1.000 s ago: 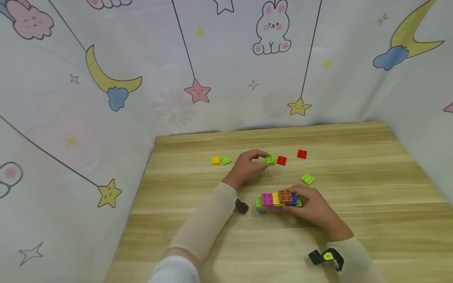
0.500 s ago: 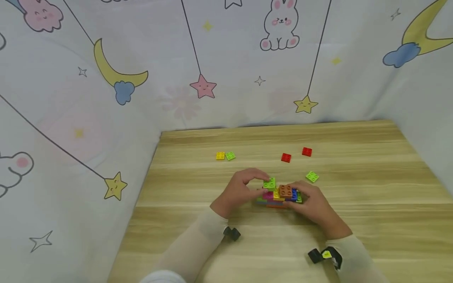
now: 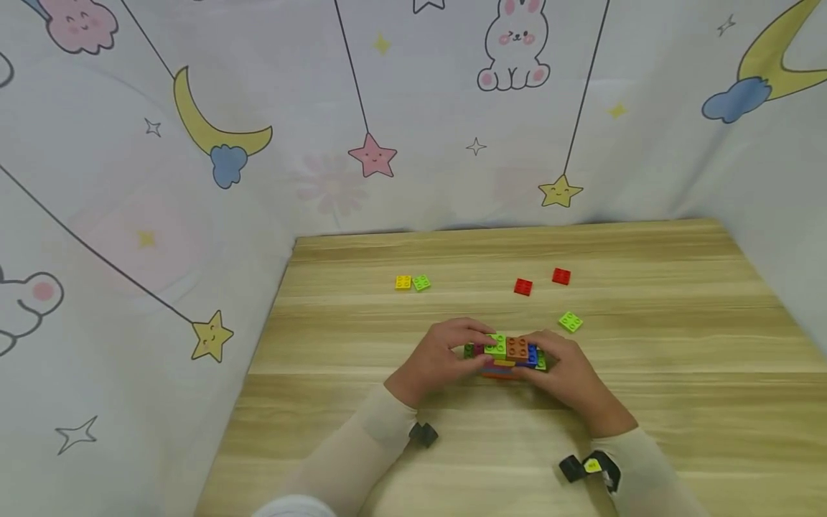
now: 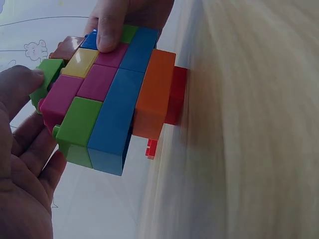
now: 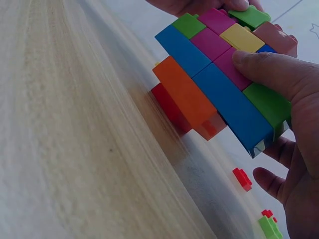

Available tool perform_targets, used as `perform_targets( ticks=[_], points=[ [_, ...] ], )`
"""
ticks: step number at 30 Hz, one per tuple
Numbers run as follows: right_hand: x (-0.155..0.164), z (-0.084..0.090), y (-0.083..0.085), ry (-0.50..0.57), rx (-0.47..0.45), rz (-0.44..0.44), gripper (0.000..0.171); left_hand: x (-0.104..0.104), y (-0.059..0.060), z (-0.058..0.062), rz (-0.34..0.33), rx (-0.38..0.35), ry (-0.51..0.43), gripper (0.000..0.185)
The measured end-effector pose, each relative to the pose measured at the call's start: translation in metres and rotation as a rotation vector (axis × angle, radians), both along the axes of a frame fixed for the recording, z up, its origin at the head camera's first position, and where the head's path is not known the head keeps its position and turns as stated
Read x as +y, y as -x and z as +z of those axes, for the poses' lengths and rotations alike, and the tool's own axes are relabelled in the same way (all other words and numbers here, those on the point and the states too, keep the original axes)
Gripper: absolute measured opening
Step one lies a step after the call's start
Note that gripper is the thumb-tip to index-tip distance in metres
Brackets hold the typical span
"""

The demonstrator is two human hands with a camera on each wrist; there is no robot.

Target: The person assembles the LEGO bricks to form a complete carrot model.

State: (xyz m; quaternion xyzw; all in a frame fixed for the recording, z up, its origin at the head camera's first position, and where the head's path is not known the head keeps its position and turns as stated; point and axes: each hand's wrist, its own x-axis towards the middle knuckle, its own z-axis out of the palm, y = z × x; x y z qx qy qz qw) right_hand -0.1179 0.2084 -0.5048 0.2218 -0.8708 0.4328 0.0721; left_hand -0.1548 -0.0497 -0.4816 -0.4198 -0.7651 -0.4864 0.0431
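A stack of coloured bricks stands on the wooden table, seen close up in both wrist views as the stack and the stack. My left hand presses a small green brick onto its top, beside a brown brick. The green brick sits under my left fingertips. My right hand grips the stack's right end, thumb on its near side.
Loose small bricks lie farther back: a yellow one and a green one at left, two red ones, and a green one at right. Printed fabric walls close in the back and sides.
My left hand picked up the green brick from beside the red one, carried it toward me and set it on the stack. The right hand stayed on the stack.
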Motion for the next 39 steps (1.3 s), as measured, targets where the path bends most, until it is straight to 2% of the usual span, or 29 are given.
perform_targets(
  ticks=[11, 21, 28, 32, 36, 39],
  points=[
    [-0.003, 0.003, 0.0, 0.019, -0.002, 0.001, 0.042, -0.001, -0.002, 0.009, 0.014, 0.103, 0.114, 0.02],
    [-0.003, 0.001, 0.001, 0.017, -0.023, -0.009, 0.042, -0.001, -0.005, 0.015, 0.034, 0.075, 0.184, 0.022],
    [-0.003, 0.001, 0.001, 0.001, -0.017, -0.02, 0.043, 0.0, -0.006, 0.016, 0.032, 0.044, 0.171, 0.022],
    [-0.003, 0.0, 0.001, -0.002, -0.019, -0.02, 0.044, 0.001, -0.006, 0.014, 0.049, 0.068, 0.177, 0.022],
    [-0.003, 0.0, 0.001, -0.015, -0.014, -0.026, 0.045, 0.001, -0.006, 0.006, 0.067, 0.09, 0.166, 0.022],
    [-0.004, 0.0, 0.001, -0.015, -0.013, -0.026, 0.045, 0.001, -0.006, -0.003, 0.066, 0.036, 0.104, 0.026]
  ],
)
